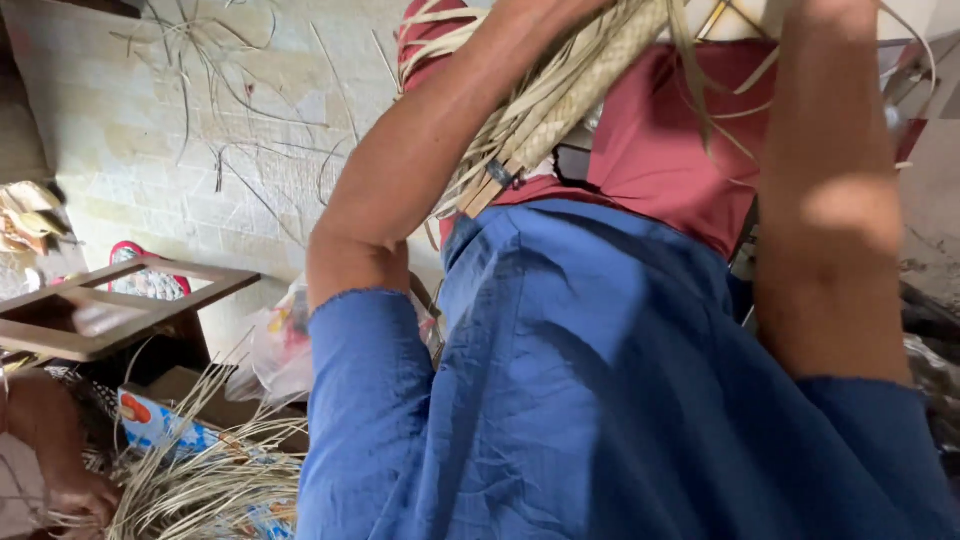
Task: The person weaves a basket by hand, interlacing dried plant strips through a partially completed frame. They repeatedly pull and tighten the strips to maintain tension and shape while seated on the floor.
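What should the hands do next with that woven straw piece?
Probably tuck one loose strand into the woven palm-leaf strip and pull it snug. Both forearms reach up toward the strip, but the hands themselves are out of view past the top edge. Unwoven strands hang off the strip over the red cloth, so the plaiting looks unfinished.

Our two bare forearms reach up past our blue shirt (600,380) to a woven straw piece (560,95) over red cloth (680,150); our hands are cut off by the frame's top edge. Loose straw strips (210,480) lie lower left beside a wooden frame (110,305).
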